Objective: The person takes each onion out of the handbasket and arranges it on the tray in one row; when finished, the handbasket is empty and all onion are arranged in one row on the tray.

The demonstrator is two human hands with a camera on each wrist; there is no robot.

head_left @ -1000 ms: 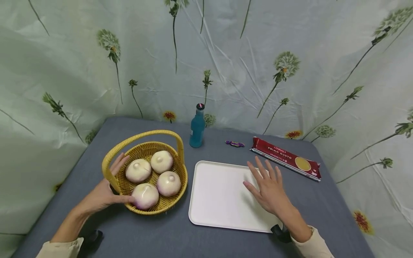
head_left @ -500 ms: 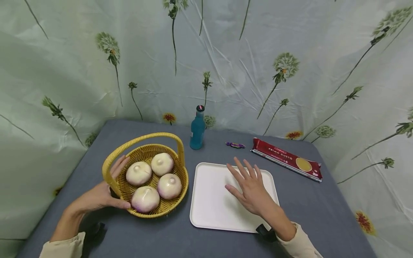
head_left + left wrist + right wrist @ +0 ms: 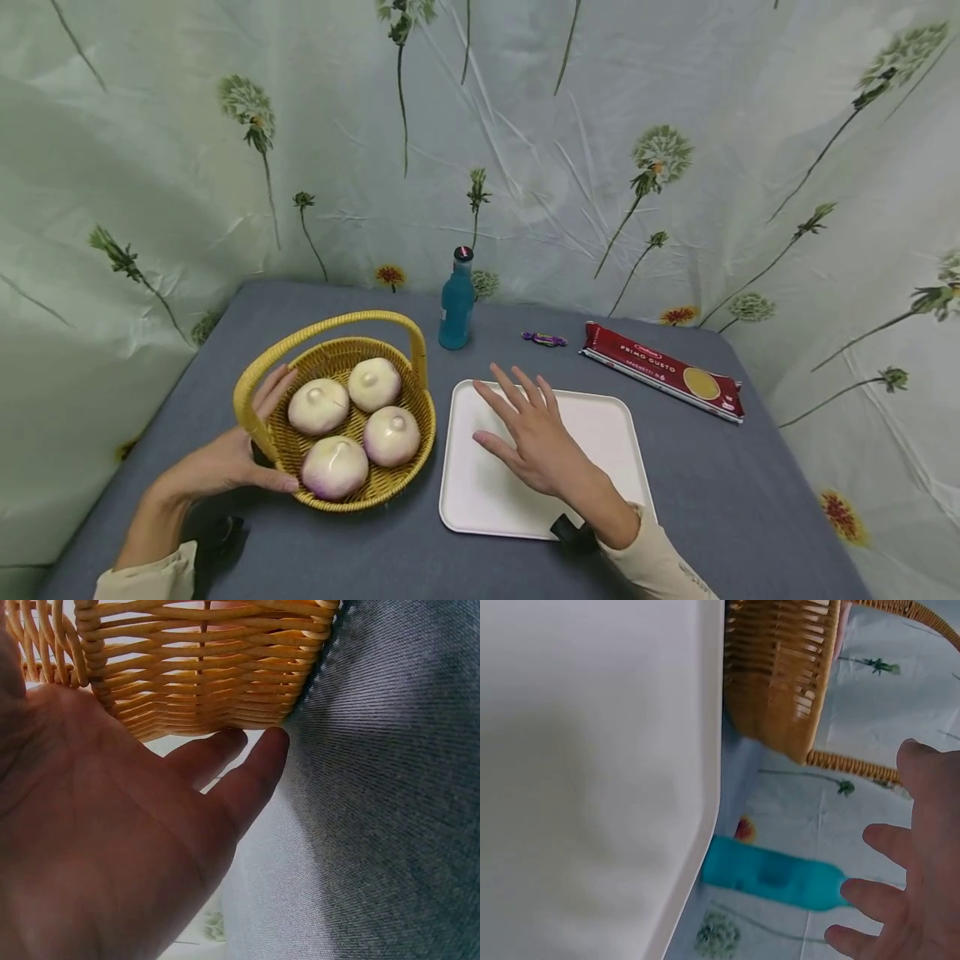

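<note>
In the head view, several white onions with purple-tinged bottoms [image 3: 334, 468] lie in a yellow wicker basket [image 3: 405, 492] on the left. My left hand [image 3: 217, 462] rests against the basket's left side, its thumb at the front rim and its fingers partly hidden behind the handle. In the left wrist view those fingers [image 3: 259, 769] are fairly straight along the woven wall. My right hand [image 3: 536, 442] holds nothing and hovers over a white rectangular tray [image 3: 600, 417], fingers spread. The right wrist view shows its fingertips apart from the tray [image 3: 615, 750] and basket [image 3: 780, 682].
Behind the tray stands a blue bottle [image 3: 457, 304] with a dark cap. A purple-wrapped candy [image 3: 544, 339] and a red spaghetti pack [image 3: 660, 371] lie at the back right. The grey-blue tabletop [image 3: 720, 500] ends at a flower-patterned curtain [image 3: 525, 167].
My right hand has moved left across the tray toward the basket, fingers still spread. The left hand stays at the basket's side, its thumb drawn back slightly. The basket and onions stay put.
</note>
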